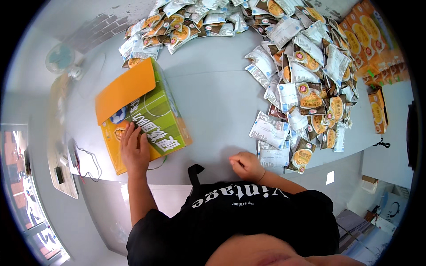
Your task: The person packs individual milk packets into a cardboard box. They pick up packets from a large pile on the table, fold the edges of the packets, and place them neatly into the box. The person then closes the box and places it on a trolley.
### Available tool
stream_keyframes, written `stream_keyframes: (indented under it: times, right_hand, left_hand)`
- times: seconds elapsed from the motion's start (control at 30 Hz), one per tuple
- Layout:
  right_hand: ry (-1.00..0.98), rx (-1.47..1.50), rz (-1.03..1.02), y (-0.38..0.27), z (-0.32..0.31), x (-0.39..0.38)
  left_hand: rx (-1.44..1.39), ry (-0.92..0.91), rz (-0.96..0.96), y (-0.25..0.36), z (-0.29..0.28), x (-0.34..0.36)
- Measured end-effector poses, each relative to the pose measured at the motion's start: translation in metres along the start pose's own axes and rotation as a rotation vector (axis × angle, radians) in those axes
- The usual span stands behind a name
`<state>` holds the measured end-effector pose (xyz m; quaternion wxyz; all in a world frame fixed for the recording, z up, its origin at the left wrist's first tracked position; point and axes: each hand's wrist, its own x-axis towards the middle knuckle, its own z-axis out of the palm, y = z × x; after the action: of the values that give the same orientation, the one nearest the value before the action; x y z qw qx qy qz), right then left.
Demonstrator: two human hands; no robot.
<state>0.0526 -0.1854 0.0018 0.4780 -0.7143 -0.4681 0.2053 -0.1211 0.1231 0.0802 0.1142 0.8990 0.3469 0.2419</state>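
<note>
An orange and green carton (166,113) with a football printed on it lies on the left of the grey table (208,102). Its orange flap (126,91) is folded out toward the far left. My left hand (135,148) rests on the carton's near face, fingers stretched out and lying flat. Close to my body, over the table's front edge, my right hand (247,166) is curled into a loose fist, with nothing visible in it. Nearest to it on the right are white and brown snack packets (273,153) at the end of a large pile.
Further packets (182,29) are heaped along the back. Orange cartons (366,33) stand in rows at the far right, with a single carton (378,111) nearer. A cable (91,164) lies at the left edge, and a clear round container (61,57) stands behind it.
</note>
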Motion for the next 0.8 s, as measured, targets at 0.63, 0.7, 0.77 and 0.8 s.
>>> stream_keyframes:
  times: [0.63,0.7,0.77,0.8]
  right_hand:
    - [0.181,-0.371,-0.47,0.015,0.031,-0.04]
    - [0.246,-0.349,-0.371,0.012,0.029,-0.049]
    - [0.285,-0.333,-0.287,0.016,0.027,-0.061]
    - [0.318,-0.312,-0.275,0.018,0.027,-0.069]
  left_hand:
    - [0.259,0.226,0.438,-0.012,0.02,-0.06]
    - [0.316,0.267,0.533,-0.016,0.013,-0.071]
    - [0.319,0.192,0.481,-0.017,0.003,-0.083]
    - [0.308,0.132,0.416,-0.015,-0.003,-0.089]
